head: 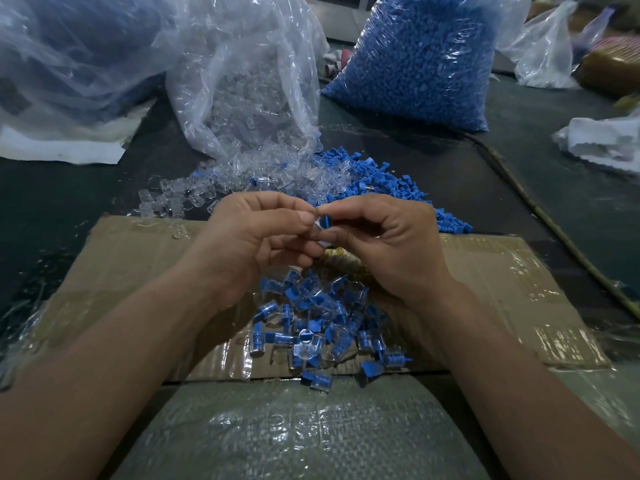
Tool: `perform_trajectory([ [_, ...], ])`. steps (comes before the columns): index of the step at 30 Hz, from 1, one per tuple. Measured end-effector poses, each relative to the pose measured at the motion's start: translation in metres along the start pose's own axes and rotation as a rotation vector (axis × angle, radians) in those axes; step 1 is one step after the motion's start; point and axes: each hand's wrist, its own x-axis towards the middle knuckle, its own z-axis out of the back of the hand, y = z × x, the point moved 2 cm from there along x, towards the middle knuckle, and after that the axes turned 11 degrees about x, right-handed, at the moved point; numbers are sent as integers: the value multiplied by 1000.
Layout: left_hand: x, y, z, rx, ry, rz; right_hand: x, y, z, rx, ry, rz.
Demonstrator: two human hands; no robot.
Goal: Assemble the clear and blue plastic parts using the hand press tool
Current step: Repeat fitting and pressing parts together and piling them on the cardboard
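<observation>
We pinch blue part (325, 221) w/ right hand (388, 244), and apparently clear part (317, 226) w/ left hand (256, 237). Risk: skewed mating jams. A slip drops both into pile (311, 327) at 6 o'clock.

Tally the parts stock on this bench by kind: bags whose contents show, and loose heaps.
bag of clear parts: 1
bag of blue parts: 1
loose heap of clear parts: 1
loose heap of blue parts: 1
heap of joined clear-and-blue pieces: 1
Total: 5
Left out, contents unclear: the big left bag and the far right bags.
</observation>
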Motion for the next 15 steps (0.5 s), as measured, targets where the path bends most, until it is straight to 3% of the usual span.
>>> perform_trajectory([
  [15, 1, 1, -1, 140, -63, -52, 1, -1, -1, -129, 77, 36],
])
